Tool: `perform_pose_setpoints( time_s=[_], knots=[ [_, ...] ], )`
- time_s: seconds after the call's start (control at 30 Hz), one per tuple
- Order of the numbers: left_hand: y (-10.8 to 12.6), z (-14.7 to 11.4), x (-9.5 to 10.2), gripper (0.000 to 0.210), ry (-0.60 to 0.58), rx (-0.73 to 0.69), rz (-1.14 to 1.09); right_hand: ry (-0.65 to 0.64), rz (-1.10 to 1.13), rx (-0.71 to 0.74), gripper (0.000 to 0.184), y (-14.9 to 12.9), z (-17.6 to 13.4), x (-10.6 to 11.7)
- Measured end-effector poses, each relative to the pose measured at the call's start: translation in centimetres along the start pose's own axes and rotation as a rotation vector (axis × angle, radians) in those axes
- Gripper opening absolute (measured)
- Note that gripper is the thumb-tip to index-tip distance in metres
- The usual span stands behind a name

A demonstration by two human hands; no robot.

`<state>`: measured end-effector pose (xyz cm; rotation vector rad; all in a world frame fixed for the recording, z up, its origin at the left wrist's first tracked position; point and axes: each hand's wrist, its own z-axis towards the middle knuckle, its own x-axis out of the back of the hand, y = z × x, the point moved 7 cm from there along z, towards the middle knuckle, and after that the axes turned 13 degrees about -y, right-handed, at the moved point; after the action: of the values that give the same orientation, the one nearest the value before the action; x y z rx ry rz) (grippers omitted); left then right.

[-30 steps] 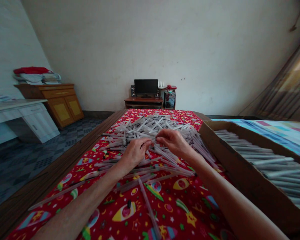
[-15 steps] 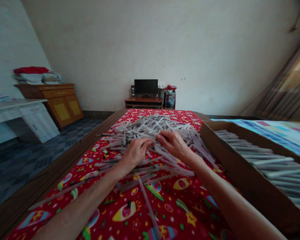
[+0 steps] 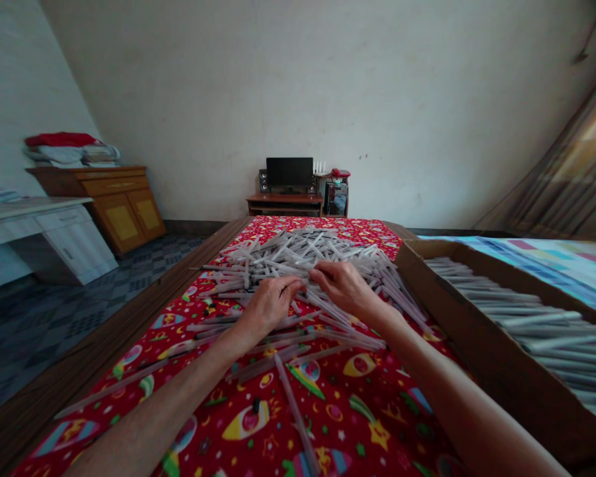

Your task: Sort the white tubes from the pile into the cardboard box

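Observation:
My left hand (image 3: pixel 268 301) and my right hand (image 3: pixel 342 285) are close together, fingertips almost touching, at the near side of a heap of translucent plastic tubes (image 3: pixel 298 246). Each has its fingers pinched; what they grip is hidden or too small to make out. Several more tubes lie loose beneath and around my wrists. One single tube (image 3: pixel 295 407) points toward me between my forearms. A small black plug-like piece (image 3: pixel 256 404) rests on the red patterned cloth (image 3: pixel 338 387).
To the right stands a long cardboard box (image 3: pixel 469 338) holding many similar tubes in rows (image 3: pixel 511 305). Wooden boards (image 3: pixel 129 308) edge the cloth on the left. Farther off are a monitor (image 3: pixel 289 172), a wooden cabinet (image 3: pixel 124 209) and a white desk (image 3: pixel 67 228).
Both hands stay in nearly the same spot, still pinched. The right fingers have shifted very slightly; the tubes and the box look unchanged.

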<state>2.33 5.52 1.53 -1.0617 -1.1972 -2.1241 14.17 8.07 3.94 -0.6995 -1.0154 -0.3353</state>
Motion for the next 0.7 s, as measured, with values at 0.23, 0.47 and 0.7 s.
perform_pose_setpoints(
  time_s=[0.23, 0.47, 0.7],
  knots=[
    [-0.2, -0.1, 0.0, 0.031, 0.001, 0.025, -0.010, -0.067, 0.164, -0.053, 0.043, 1.0, 0.0, -0.6],
    [-0.2, 0.0, 0.1, 0.033, -0.006, 0.008, -0.013, -0.087, 0.188, 0.041, 0.014, 0.6, -0.1, -0.1],
    [-0.2, -0.1, -0.4, 0.037, -0.021, 0.051, -0.046, -0.063, -0.032, 0.022, 0.033, 0.0, 0.1, -1.0]
  ],
)
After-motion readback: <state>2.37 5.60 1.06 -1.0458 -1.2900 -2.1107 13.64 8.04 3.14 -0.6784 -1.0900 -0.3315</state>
